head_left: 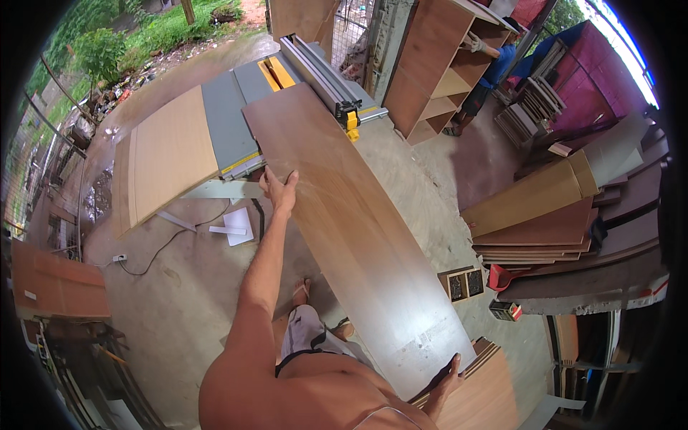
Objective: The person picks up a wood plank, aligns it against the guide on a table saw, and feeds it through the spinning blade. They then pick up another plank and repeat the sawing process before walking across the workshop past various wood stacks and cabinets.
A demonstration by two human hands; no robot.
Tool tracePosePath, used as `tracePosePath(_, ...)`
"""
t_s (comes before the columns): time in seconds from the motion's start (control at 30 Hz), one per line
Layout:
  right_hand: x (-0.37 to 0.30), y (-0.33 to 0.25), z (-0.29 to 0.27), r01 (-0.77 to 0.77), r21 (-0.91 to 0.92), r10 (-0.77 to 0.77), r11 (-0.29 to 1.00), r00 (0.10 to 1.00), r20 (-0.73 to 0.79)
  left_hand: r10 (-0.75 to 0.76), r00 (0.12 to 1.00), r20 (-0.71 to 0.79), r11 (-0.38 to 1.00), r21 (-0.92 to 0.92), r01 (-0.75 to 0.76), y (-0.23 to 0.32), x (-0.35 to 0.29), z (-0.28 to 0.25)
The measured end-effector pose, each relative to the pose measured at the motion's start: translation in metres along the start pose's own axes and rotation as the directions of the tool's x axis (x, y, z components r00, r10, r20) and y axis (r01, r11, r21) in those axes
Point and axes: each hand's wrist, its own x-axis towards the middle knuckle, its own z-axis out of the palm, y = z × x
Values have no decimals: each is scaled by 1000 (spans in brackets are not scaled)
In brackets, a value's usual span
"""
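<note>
A long brown wooden board [344,193] slants from the table saw [236,93] down to my right side. Its far end rests on the saw's grey top, close to the black fence [315,72] and the yellow blade insert [276,74]. My left hand [280,192] is closed on the board's left edge, just in front of the saw, with the thumb on top. At the near end, my right hand [450,380] grips the right corner; its lower fingers are hidden beneath. Glare whitens the near part of the board.
A pale wooden panel [168,147] extends the saw's left side. Stacked boards [487,390] lie beneath my right hand. Cut panels [534,236] lean at the right. A person [494,68] stands by a tall wooden cabinet [441,64]. A cord [154,261] crosses the concrete floor.
</note>
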Motion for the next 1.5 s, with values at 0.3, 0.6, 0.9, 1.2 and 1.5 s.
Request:
tracePosePath(0.3,-5,1,13,-45,51,40,998,995,96,-1,1000,9,1000,20,1,5,12,4)
tracePosePath(0.6,-4,-5,16,-35,-12,36,999,991,129,26,1000,-8,997,71,-25,1,12,6)
tracePosePath(0.9,-1,-5,21,-59,-16,60,998,994,89,8,1000,-19,987,160,-5,7,13,8)
tracePosePath(1.2,-8,-9,33,-83,6,82,997,985,150,-78,997,-4,979,188,77,19,21,6)
tracePosePath(1.5,-18,-16,49,-112,11,111,994,989,95,-84,996,-9,980,180,84,17,31,8)
